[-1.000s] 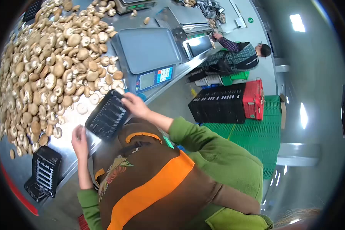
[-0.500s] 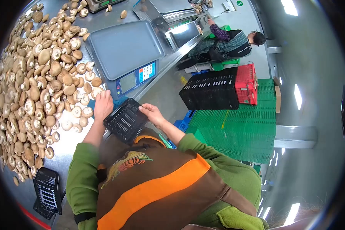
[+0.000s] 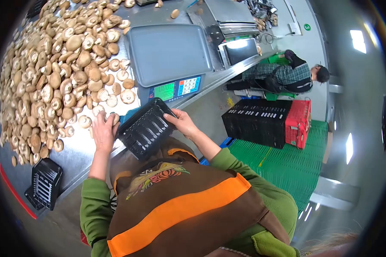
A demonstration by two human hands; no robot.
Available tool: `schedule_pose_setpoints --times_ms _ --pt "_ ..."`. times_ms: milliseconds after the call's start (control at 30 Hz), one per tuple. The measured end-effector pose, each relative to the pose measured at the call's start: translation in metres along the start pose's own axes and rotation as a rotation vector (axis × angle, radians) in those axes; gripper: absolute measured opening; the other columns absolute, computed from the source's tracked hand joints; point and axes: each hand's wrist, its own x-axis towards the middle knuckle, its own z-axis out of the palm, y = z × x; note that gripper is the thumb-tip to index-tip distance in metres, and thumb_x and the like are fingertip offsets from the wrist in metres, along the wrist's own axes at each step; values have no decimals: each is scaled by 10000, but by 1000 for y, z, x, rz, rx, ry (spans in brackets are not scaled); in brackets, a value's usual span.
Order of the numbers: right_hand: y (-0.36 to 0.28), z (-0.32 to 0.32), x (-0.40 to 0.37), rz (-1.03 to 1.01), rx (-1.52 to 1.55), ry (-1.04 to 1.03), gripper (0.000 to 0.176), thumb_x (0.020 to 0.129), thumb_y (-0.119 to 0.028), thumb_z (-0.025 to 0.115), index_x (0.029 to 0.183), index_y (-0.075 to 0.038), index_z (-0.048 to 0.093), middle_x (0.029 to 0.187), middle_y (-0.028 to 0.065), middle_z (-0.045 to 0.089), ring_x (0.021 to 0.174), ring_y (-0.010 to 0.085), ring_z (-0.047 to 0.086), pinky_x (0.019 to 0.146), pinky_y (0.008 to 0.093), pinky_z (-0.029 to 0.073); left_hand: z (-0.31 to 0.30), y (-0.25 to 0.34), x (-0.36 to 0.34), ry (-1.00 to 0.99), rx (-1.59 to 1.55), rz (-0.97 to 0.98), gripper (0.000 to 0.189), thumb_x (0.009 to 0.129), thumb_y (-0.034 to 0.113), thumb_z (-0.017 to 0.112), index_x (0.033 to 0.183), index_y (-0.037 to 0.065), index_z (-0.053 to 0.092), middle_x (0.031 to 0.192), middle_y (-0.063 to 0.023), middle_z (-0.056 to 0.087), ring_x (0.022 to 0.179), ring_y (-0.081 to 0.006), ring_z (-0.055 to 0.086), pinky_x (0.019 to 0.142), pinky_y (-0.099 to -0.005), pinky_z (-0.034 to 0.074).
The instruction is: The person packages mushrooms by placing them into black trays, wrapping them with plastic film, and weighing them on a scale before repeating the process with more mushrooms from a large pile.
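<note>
My right hand (image 3: 183,124) grips the right rim of a black plastic tray (image 3: 143,130), thumb on the inside. The tray is tilted over the table's front edge, and nothing lies in it. At its left side my left hand (image 3: 104,132) is closed at the edge of the mushroom pile (image 3: 51,81), with a mushroom (image 3: 115,118) between its fingers. Loose mushrooms with brown caps and pale stems lie just beyond the fingertips. A piece of blue material (image 3: 128,115) shows behind the tray.
A scale with a grey pan (image 3: 169,53) and a lit green display (image 3: 163,91) stands beyond the tray. Black trays (image 3: 46,184) sit at the table's left corner. A co-worker (image 3: 283,75) is at the far right, behind black crates (image 3: 255,120), a red crate (image 3: 298,124) and stacked green crates (image 3: 283,167).
My left hand has closed on a mushroom at the pile's edge. The tray in my right hand is tipped more. The scale's display has lit green, and the camera view has shifted.
</note>
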Motion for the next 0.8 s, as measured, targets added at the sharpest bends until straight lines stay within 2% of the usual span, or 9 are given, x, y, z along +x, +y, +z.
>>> schedule_pose_setpoints --times_ms 67,233,300,400,433,500,633,767,800 --pt "2 12 14 43 -125 -80 274 902 -226 611 1057 -2 644 934 14 661 835 81 581 772 247 464 -1 -11 -5 62 -43 6 346 721 102 730 1047 97 611 1097 -111 528 952 -297 532 794 -410 431" --pt "-10 66 28 -83 -238 -201 288 883 -218 607 1046 18 637 895 55 671 808 115 588 763 282 467 -24 -32 -47 369 -328 -146 303 774 48 704 1053 38 584 1101 -145 564 1003 -297 569 806 -367 486" --pt "-16 98 27 -41 -396 -285 278 875 -219 597 979 38 631 831 70 650 723 130 586 631 298 479 -34 -59 -78 495 -622 -664 352 806 107 722 1092 -5 551 1087 -120 580 981 -202 582 786 -316 492" --pt "10 147 34 302 -430 -417 213 852 -178 579 919 25 589 651 75 549 490 150 508 367 293 344 -30 -123 -116 733 -911 -1043 445 854 285 696 1137 -21 539 1033 -88 612 820 -135 591 720 -263 504" --pt "27 160 39 416 -395 -443 199 858 -145 550 949 32 573 653 87 552 449 163 504 353 273 328 -32 -139 -124 697 -863 -1166 497 862 365 671 1152 -18 542 981 -66 624 798 -139 595 724 -244 506" --pt "50 179 44 621 -327 -451 186 866 -98 501 964 48 560 688 106 575 448 167 538 333 251 341 -35 -164 -133 687 -1191 -1352 499 858 393 664 1174 23 553 1043 -61 607 877 -137 588 783 -246 488" --pt "57 200 46 640 -196 -312 239 869 -64 473 1086 29 509 779 115 599 517 175 599 354 254 426 -25 -193 -123 665 -1535 -1427 515 856 404 660 1225 70 529 1126 -60 572 961 -150 562 848 -275 460" --pt "32 242 59 112 62 -11 287 844 4 405 1105 111 459 700 187 621 453 249 609 356 323 507 -49 -189 -75 601 -1730 -1257 588 857 518 594 1320 191 441 1232 -4 527 1088 -184 522 943 -392 406" --pt "39 250 85 150 -49 14 285 845 -2 402 1098 108 473 697 193 618 453 259 615 350 326 504 -55 -183 -58 675 -1704 -1200 587 844 553 588 1318 240 441 1257 14 519 1133 -175 504 933 -420 408"
